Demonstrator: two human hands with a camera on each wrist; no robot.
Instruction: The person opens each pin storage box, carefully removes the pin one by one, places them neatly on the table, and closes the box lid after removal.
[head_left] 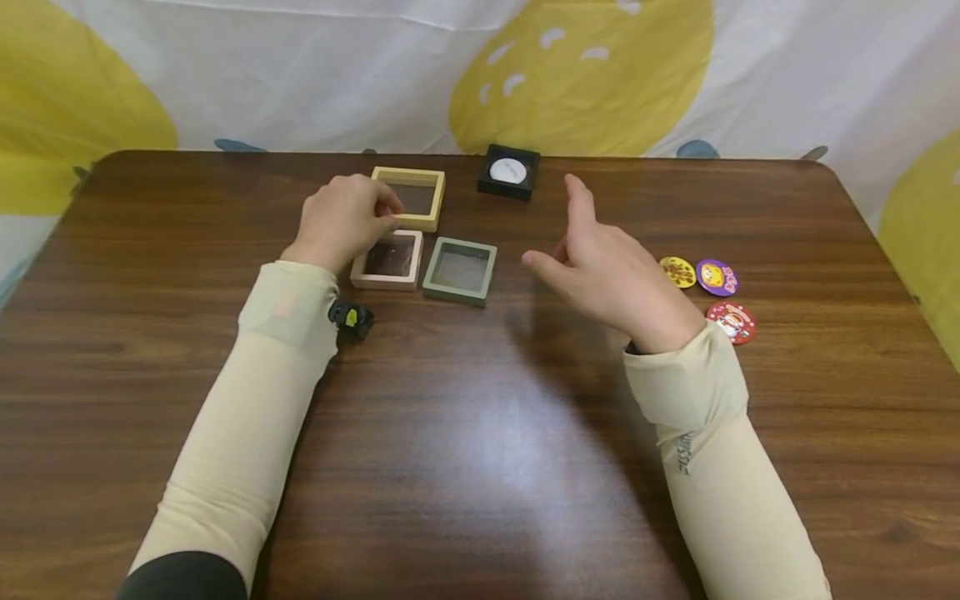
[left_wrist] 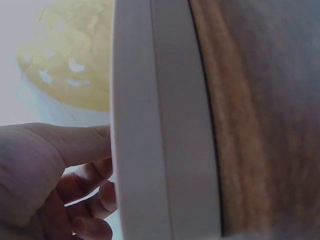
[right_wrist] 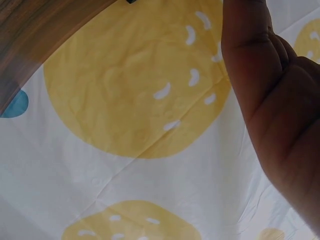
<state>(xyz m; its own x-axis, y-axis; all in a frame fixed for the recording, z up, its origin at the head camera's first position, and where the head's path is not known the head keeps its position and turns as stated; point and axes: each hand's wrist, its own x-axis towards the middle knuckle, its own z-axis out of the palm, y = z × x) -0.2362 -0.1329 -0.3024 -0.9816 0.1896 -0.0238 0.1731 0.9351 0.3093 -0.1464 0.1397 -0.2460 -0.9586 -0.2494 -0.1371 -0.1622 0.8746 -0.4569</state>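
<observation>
In the head view my left hand (head_left: 341,218) has its thumb and index finger at the front left corner of a yellow square display frame (head_left: 427,223), pinching its edge. Just in front of it lies a pale pink frame (head_left: 415,262), whose side wall (left_wrist: 165,125) fills the middle of the left wrist view and hides the fingertips there. A green frame (head_left: 459,293) sits right of the pink one. My right hand (head_left: 607,271) hovers over the table with nothing in it, index finger straight and thumb spread apart.
A black frame (head_left: 508,173) with a white disc inside stands near the table's back edge. Several round badges lie at the right: a yellow one (head_left: 678,272), a purple one (head_left: 717,277) and a red one (head_left: 732,323). Behind the wooden table (head_left: 450,467) hangs a patterned cloth (head_left: 337,75).
</observation>
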